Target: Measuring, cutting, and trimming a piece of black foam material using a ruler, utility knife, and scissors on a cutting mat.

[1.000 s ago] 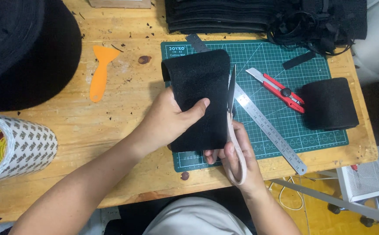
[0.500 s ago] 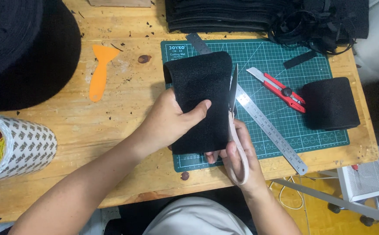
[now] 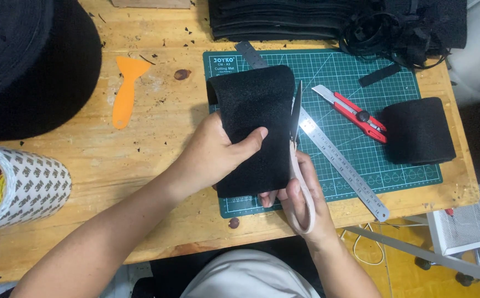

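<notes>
Scissors [image 3: 297,143] are running along the right edge of the black fabric [image 3: 256,127], the right hand [image 3: 300,193] clenching their handles. The left hand [image 3: 218,154] is pinching the fabric above the green mat [image 3: 361,72]. Trimming appears underway; steadiness matters. A patterned tape roll [image 3: 19,185] is lying far left.

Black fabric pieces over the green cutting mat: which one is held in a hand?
The larger black fabric piece, gripped by the left hand beside the pink-handled scissors; the smaller black fabric piece lies untouched at the mat's right edge.
</notes>
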